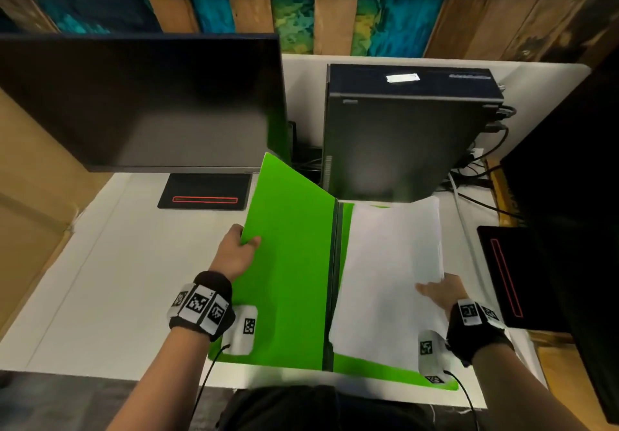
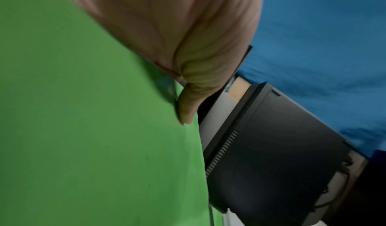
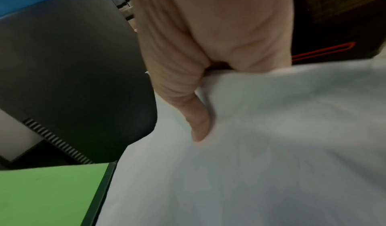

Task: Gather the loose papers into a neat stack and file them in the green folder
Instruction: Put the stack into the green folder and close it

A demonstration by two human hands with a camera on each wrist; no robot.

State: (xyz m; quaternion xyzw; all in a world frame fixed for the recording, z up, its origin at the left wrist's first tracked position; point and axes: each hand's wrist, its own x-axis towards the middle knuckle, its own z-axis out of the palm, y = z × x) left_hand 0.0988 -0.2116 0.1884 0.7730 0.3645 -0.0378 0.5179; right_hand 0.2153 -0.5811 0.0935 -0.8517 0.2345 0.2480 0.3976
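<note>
The green folder (image 1: 291, 276) lies open on the white desk, its dark spine (image 1: 333, 283) running down the middle. My left hand (image 1: 239, 246) pinches the left cover's outer edge and holds that cover lifted; the thumb (image 2: 188, 107) presses on the green folder (image 2: 94, 130) in the left wrist view. A stack of white papers (image 1: 392, 273) sits over the right half of the folder. My right hand (image 1: 438, 291) grips the stack's right edge, thumb (image 3: 198, 122) on top of the white papers (image 3: 250, 147), other fingers hidden beneath.
A black monitor (image 1: 140, 102) with its stand base (image 1: 204, 192) stands at the back left. A black computer tower (image 1: 408, 129) with cables is just behind the folder. Another dark monitor (image 1: 569, 212) is on the right. The desk (image 1: 117, 279) front edge is near my body.
</note>
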